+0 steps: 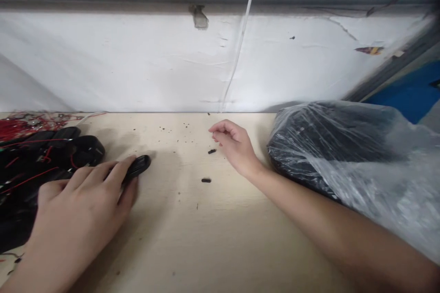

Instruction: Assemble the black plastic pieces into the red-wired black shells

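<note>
My left hand (85,197) is closed around a black plastic housing (139,165) with a rounded end, which sticks out past the fingers; the rest of it is hidden by the hand. My right hand (233,141) is over the middle of the table, thumb and fingertips pinched together. Whatever is between those fingertips, if anything, is too small to tell. Just below the right fingertips lies a small black oblong piece (211,151). A second black oblong piece (206,180) rests nearer to me on the wood.
Black housings with red wires (44,155) are heaped at the left, beside a tangle of red wires (30,123). A clear plastic bag (326,146) of black parts stands at the right. Tiny dark specks dot the table (192,229). Behind runs a white panel with a white cable (240,41).
</note>
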Motion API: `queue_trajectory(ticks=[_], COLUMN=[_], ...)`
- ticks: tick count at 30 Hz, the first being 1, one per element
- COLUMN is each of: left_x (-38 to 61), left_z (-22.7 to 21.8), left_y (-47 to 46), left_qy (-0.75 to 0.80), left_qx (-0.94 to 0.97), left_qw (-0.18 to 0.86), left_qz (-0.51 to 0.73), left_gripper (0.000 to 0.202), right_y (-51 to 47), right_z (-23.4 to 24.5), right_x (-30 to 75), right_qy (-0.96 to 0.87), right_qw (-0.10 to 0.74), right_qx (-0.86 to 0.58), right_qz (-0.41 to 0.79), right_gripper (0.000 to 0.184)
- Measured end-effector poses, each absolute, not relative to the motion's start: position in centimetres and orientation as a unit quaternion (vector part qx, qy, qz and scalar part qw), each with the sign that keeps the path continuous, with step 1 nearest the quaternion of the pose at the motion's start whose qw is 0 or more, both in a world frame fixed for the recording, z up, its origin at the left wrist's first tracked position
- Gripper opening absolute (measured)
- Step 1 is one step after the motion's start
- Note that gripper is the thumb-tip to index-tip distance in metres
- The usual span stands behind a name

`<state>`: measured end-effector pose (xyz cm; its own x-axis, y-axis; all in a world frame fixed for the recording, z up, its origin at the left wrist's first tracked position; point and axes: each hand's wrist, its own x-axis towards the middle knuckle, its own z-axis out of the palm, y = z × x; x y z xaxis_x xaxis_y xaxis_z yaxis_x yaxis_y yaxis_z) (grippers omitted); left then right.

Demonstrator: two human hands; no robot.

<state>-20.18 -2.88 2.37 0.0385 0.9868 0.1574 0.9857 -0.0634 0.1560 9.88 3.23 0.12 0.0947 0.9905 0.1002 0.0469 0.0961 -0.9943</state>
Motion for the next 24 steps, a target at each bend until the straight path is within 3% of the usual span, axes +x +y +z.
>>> queue_trajectory(ticks=[2, 4, 6, 9, 11, 13, 19, 24], left_x=[-19.8, -18.7, -16.7, -12.5, -9.6, -7.1, -3.2, -3.2], left_z=[3.2, 4.5, 5.8, 7.1, 7.0, 6.3, 3.9, 2.4], left_y=[-3.1, -3.2, -3.0, -1.5, 0.4, 2.7, 7.5, 7.7], left_qy=[0.647, 0.627, 0.637, 0.615, 0.527, 0.479, 0.454, 0.385], left_qx=[0.756, 0.767, 0.728, 0.572, 0.466, 0.387, 0.289, 0.356], left_qw=[-0.07, -0.058, 0.06, 0.333, 0.468, 0.534, 0.583, 0.592], left_qz=[0.068, 0.127, 0.249, 0.428, 0.534, 0.579, 0.609, 0.612], left_gripper=[0.061, 0.052, 0.044, 0.043, 0.039, 0.033, 0.027, 0.029], right_y=[3.3, 3.3, 3.2, 2.9, 2.5, 2.1, 2.1, 2.6], right_z=[0.0, -0.1, 0.0, 0.2, 0.4, 0.5, 0.3, 0.4], right_x=[9.9, 9.9, 9.9, 9.9, 9.8, 9.7, 9.6, 9.7], right_qy=[-0.511, -0.509, -0.509, -0.517, -0.524, -0.529, -0.541, -0.524], right_qw=[0.536, 0.533, 0.531, 0.536, 0.543, 0.547, 0.546, 0.556], right_qx=[-0.513, -0.515, -0.517, -0.515, -0.498, -0.469, -0.453, -0.474], right_qz=[0.435, 0.438, 0.438, 0.424, 0.427, 0.449, 0.452, 0.438], right_gripper=[0.021, 0.022, 0.021, 0.022, 0.03, 0.043, 0.061, 0.056])
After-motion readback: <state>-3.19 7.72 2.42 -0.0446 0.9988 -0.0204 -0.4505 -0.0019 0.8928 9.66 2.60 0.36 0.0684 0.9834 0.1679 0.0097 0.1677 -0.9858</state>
